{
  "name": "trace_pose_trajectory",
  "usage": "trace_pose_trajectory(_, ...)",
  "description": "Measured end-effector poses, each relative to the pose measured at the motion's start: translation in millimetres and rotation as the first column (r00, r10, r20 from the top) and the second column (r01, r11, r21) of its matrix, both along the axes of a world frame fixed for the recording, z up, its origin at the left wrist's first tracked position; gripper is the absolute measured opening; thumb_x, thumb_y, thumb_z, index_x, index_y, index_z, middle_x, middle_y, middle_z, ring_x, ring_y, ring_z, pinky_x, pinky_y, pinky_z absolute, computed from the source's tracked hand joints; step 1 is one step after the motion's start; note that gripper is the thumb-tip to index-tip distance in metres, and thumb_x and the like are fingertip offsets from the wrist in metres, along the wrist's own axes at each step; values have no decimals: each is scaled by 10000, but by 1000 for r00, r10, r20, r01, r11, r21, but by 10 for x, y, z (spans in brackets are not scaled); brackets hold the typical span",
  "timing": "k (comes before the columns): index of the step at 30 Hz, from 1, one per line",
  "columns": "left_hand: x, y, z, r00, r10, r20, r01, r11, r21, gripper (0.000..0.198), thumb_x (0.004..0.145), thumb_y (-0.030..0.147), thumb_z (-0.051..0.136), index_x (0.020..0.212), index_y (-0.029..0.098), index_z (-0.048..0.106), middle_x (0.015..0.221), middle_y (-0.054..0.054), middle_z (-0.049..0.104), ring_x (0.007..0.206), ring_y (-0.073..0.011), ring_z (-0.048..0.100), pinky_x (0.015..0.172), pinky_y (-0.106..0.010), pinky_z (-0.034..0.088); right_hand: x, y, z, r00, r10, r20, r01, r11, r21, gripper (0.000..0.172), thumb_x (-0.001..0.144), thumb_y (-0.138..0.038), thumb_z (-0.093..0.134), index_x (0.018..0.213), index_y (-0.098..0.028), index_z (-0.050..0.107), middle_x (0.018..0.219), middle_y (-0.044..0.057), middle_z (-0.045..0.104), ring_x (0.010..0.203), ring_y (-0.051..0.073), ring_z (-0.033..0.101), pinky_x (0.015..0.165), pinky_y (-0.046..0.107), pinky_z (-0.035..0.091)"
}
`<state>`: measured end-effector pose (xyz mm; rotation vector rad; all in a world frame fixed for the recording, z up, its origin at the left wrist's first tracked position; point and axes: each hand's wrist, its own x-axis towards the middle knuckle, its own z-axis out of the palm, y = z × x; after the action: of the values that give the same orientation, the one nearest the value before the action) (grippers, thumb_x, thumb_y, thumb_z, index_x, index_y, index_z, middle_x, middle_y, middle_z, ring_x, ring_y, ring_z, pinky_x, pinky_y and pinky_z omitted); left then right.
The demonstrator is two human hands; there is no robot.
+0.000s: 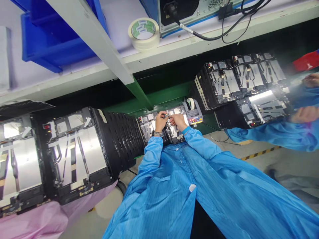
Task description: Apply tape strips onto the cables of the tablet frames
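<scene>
The left hand (pixel 161 121) and right hand (pixel 178 121) have their grips closed on a small pale strip (pixel 167 114) above a black-framed electronics panel (pixel 149 124). A tape dispenser (pixel 191 107) sits just beside it, within easy reach.

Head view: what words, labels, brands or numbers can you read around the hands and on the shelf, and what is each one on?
"SUPER", upside down and cut off by the picture's edge, on the frame of the black-faced unit.
Green print on the core of the masking tape roll: too small to read.
Coloured labels on the tape dispenser: too small to read.
Markings on the panel under the hands: too blurred to read.
</scene>
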<state>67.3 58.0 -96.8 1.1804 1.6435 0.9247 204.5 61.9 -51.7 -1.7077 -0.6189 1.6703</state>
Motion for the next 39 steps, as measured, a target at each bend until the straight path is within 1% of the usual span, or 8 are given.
trace_pose_trajectory(2,-7,-4,-6,1000,6,-5,-6,1000,0,250,796,129,750,970,244,610,1012,-8,682,951,-173,644,852,-284,494,51,6,-25,991,9,130,-40,971,234,77,864,-229,646,793,-198,647,680,15,679,570,137,588,529,239,465)
trace_pose_trajectory(5,-11,-4,-13,1000,15,-1,-15,1000,0,293,788,135,763,966,247,560,990,-1,657,951,-169,648,847,-280,490,114,97,-77,924,112,365,-291,825,484,93,866,-278,667,903,-211,719,806,13,704,731,169,622,708,275,510)
trace_pose_trajectory(9,3,-10,-24,999,52,8,-52,999,-14,341,781,135,769,999,248,532,1010,-6,648,968,-171,655,868,-289,492,134,252,-175,779,264,569,-575,660,483,235,836,-162,626,1035,-200,744,817,13,706,740,189,596,782,312,486)
trace_pose_trajectory(13,33,-27,-64,995,95,29,-95,995,-24,371,792,123,760,1044,241,514,984,-10,623,935,-169,638,840,-291,482,119,295,-260,707,267,655,-650,609,454,339,802,-79,565,1080,-182,729,836,20,712,737,190,589,783,305,465)
trace_pose_trajectory(21,116,-7,-162,981,172,91,-174,985,15,350,779,44,739,968,230,511,978,-3,588,884,-151,581,825,-287,471,131,311,-235,725,306,617,-627,664,408,383,766,-44,566,1103,-165,702,834,9,706,720,170,574,767,275,460)
trace_pose_trajectory(26,126,-18,-177,980,178,93,-183,982,44,330,769,46,744,947,228,533,965,-2,590,892,-155,577,836,-287,463,158,298,-141,890,201,410,-397,786,474,257,824,-138,629,1068,-165,701,774,-9,684,644,131,556,700,246,474)
trace_pose_trajectory(31,126,-45,-135,983,161,87,-166,984,57,269,773,62,725,929,225,580,929,2,598,844,-153,574,791,-276,445,117,47,-23,991,131,-39,-124,981,147,52,852,-205,660,833,-158,669,691,15,689,474,81,479,428,199,325)
trace_pose_trajectory(39,139,-53,-106,988,134,73,-138,989,51,196,796,109,722,940,221,649,925,-4,624,721,-137,530,717,-269,433,11,23,-10,995,31,-96,-38,996,-79,127,872,-127,679,765,-151,615,556,-8,653,368,68,461,333,194,284)
